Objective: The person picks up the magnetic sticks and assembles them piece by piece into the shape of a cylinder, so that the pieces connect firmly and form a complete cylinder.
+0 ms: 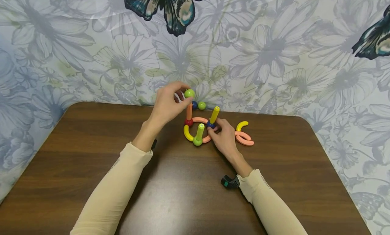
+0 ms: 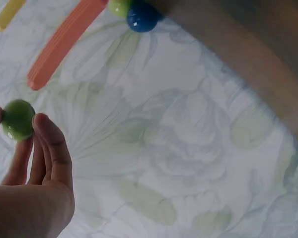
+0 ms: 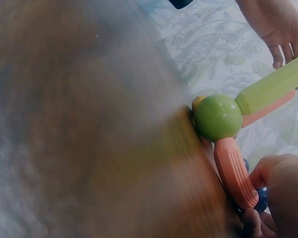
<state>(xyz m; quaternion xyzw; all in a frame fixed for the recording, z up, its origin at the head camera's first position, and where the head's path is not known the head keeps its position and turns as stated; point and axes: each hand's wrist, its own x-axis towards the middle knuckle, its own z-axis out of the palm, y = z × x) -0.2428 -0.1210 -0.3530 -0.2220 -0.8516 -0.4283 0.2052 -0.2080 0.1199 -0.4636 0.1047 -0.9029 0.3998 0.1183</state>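
Note:
My left hand (image 1: 170, 103) pinches a green ball (image 2: 18, 119) between thumb and fingertips. The ball is just above the free end of an upright orange stick (image 2: 64, 47), with a small gap between them. That stick stands on a red ball (image 1: 189, 122) in a ring of curved pink and yellow pieces (image 1: 188, 133). At the ring's near side, a light green stick (image 1: 200, 130) rises from another green ball (image 3: 218, 117). My right hand (image 1: 224, 136) grips the ring's blue ball (image 1: 211, 125), under a yellow stick (image 1: 215, 114), beside a curved pink piece (image 3: 235, 173).
Behind the ring, a loose blue ball (image 1: 194, 105) and green ball (image 1: 201, 105) lie near the table's back edge. Right of my right hand are a curved yellow piece (image 1: 242, 125) and curved pink pieces (image 1: 244, 142). A flowered cloth (image 1: 274, 76) hangs behind the brown table (image 1: 182, 194).

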